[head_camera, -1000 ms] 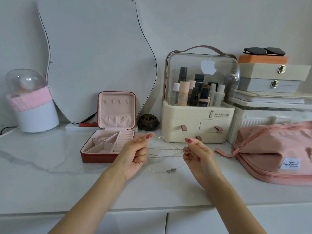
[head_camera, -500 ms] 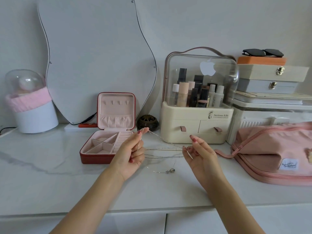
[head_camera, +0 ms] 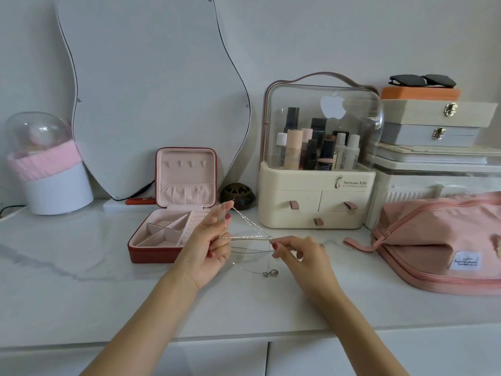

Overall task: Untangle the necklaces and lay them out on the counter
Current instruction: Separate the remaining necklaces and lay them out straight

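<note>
Thin silver necklaces (head_camera: 252, 237) stretch in several tangled strands between my two hands, above the white marble counter (head_camera: 81, 280). My left hand (head_camera: 206, 245) holds the chains, one strand looped over its raised fingertips. My right hand (head_camera: 301, 256) pinches the strands where they meet, at its thumb and forefinger. A small pendant (head_camera: 271, 273) hangs from a slack loop just above the counter between the hands.
An open red jewellery box (head_camera: 165, 234) with pink lining sits left of my hands. Behind stand a cream cosmetics organiser (head_camera: 317, 196), a small dark pot (head_camera: 238, 195) and a wavy mirror (head_camera: 151, 90). A pink zip bag (head_camera: 444, 242) lies at the right.
My left hand's fingertips have risen with a strand looped over them. My right hand has moved left and lower and now pinches the strands at their meeting point.
</note>
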